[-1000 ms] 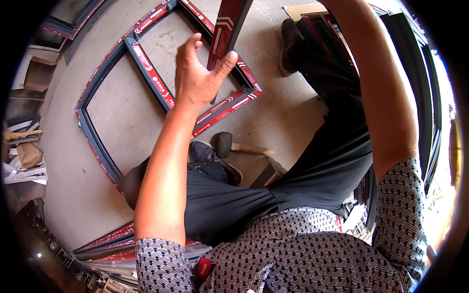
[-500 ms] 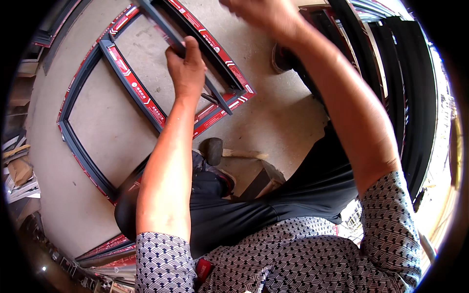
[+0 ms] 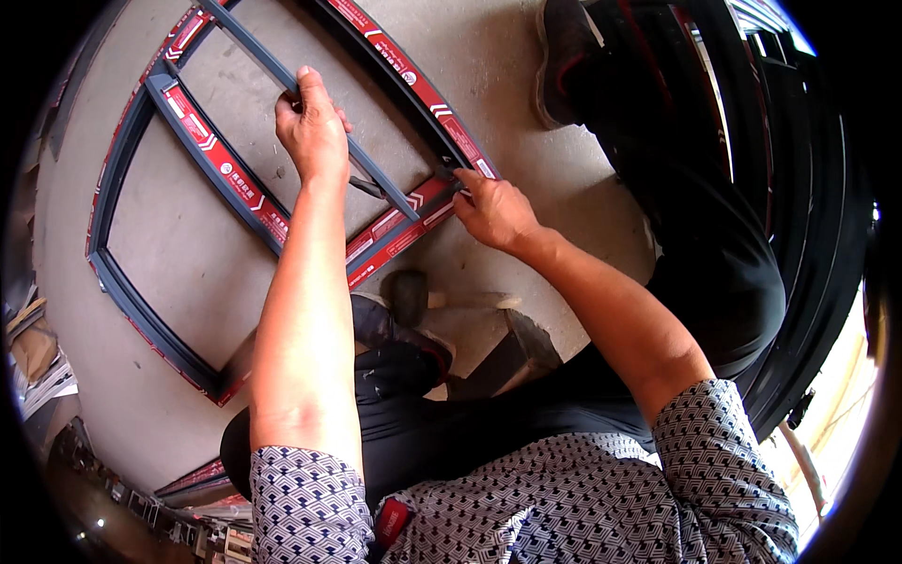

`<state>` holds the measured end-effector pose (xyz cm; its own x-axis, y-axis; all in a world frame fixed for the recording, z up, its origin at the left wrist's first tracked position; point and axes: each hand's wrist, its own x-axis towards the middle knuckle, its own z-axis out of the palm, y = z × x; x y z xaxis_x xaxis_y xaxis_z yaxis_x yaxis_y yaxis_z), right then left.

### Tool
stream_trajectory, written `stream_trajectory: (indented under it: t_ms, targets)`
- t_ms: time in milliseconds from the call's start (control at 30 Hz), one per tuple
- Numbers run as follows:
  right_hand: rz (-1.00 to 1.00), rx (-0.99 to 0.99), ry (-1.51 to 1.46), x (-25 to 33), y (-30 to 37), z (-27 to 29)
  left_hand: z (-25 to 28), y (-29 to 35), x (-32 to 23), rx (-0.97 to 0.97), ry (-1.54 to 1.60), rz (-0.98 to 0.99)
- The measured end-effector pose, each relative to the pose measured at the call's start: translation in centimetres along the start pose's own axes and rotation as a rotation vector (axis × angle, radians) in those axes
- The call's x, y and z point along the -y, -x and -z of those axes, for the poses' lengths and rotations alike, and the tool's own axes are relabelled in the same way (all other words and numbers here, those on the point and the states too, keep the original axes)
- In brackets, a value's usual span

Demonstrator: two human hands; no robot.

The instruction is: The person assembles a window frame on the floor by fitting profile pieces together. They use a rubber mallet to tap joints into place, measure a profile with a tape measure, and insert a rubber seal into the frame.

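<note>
A dark grey window or door frame (image 3: 240, 193) with red film along its bars lies on the floor in front of me. My left hand (image 3: 313, 127) is closed around a slim grey metal strip (image 3: 252, 56), which slants over one opening of the frame. Its near end rests over the frame's near bar. At the frame's near right corner, my right hand (image 3: 496, 211) has its fingers bent and its index fingertip touching the corner. Whether something small sits in that pinch is hidden. A short dark piece (image 3: 366, 188) shows beside the strip's lower end.
A mallet with a black head (image 3: 406, 297) and a wooden handle lies near my foot, beside a dark block-like piece (image 3: 512, 352). Long dark profiles (image 3: 799, 188) are stacked on the right. Scraps and a brown paper piece (image 3: 33, 352) lie at far left.
My right hand has come down from the upper middle to the frame's corner. My left hand has shifted slightly left with the strip. The view has moved a little too.
</note>
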<state>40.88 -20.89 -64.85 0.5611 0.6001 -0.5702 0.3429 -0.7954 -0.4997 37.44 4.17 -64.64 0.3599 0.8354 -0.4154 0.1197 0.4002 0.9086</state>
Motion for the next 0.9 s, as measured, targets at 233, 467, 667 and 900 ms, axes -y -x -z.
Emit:
stream_trajectory:
  t_ms: [233,467,667,900]
  targets:
    - [0.042,0.085,-0.004,0.0,1.4,-0.6,-1.5,-1.2,1.8,0.026,-0.009,0.024]
    - [0.344,0.108,0.073,-2.1,4.5,-2.8,-3.8,-2.2,3.0,0.063,0.064,0.071]
    - [0.478,0.202,0.084,-0.9,6.1,-4.2,-5.6,-2.2,4.7,0.067,0.046,0.060]
    - [0.501,0.170,0.025,-0.2,5.3,-3.5,-7.1,-3.3,7.6,0.034,-0.123,0.053]
